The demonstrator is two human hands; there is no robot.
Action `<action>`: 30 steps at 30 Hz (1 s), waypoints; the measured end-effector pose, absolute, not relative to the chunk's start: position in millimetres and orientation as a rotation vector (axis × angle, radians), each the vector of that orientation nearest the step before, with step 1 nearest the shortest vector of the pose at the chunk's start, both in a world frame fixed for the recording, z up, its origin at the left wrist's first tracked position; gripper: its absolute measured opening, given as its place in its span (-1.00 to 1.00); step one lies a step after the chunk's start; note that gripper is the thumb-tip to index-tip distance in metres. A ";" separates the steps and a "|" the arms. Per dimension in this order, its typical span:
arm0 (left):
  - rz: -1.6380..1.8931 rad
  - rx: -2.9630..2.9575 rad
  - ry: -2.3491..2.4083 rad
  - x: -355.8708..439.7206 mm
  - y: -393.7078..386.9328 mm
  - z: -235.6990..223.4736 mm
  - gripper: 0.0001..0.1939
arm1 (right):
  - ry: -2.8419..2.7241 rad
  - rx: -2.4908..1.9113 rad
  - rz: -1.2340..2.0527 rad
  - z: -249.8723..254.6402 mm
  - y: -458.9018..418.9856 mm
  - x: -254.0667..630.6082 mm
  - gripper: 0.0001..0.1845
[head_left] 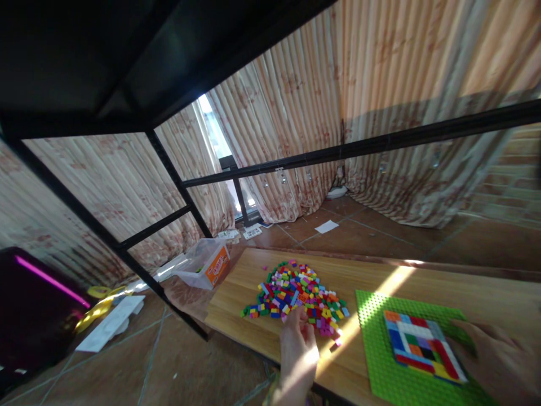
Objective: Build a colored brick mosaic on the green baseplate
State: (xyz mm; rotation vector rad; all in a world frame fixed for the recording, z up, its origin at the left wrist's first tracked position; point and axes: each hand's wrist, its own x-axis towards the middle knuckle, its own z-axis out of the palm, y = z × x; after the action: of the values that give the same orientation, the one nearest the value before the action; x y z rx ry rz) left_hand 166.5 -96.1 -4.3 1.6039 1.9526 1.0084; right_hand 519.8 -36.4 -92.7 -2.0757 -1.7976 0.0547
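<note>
A heap of small colourful toy building bricks (291, 290) lies on the wooden table. My left hand (298, 341) is at the near edge of the heap, its fingers drawn together among the bricks; what lies between the fingertips is hidden. To the right, a green studded baseplate (367, 338) carries a low, roughly square brick build (422, 347) of red, white, blue, yellow and orange pieces. At the build's right side rests my right hand (494, 358), thumb and forefinger apart, close to or touching its edge.
Left of the wooden table (236, 282) stands a clear plastic box (198, 265) with an orange label. A black metal frame (296, 160) runs around and overhead. A white panel (112, 324) lies on the tiled floor, with curtains (287, 113) behind.
</note>
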 end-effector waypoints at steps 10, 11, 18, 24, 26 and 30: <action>0.583 1.984 2.314 151.8 -43.2 8.0 -0.80 | -1.972 -2.125 0.032 -63.7 -50.6 504.3 -0.45; 0.564 1.975 2.335 153.0 -42.1 7.6 -0.81 | -1.976 -2.127 0.020 -62.8 -51.5 503.3 -0.46; 0.488 1.986 2.355 159.6 -36.8 11.0 -0.87 | -1.999 -2.072 -0.056 -60.8 -55.4 499.9 -0.45; 0.458 2.061 2.390 158.7 -40.0 7.1 -0.82 | -2.014 -2.081 -0.040 -57.7 -55.0 498.4 -0.48; 0.498 2.080 2.388 157.5 -43.6 7.7 -0.81 | -2.010 -2.091 -0.051 -55.7 -55.5 497.3 -0.48; 0.766 1.990 2.239 165.5 -53.4 16.1 -0.83 | -2.010 -2.083 -0.060 -49.4 -57.3 493.2 -0.50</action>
State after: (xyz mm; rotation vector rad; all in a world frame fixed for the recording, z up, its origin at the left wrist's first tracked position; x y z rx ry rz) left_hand 165.5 -53.4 16.1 1.9902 2.2392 0.7655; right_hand 493.2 -57.3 -49.4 -2.0833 -2.0102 -0.0597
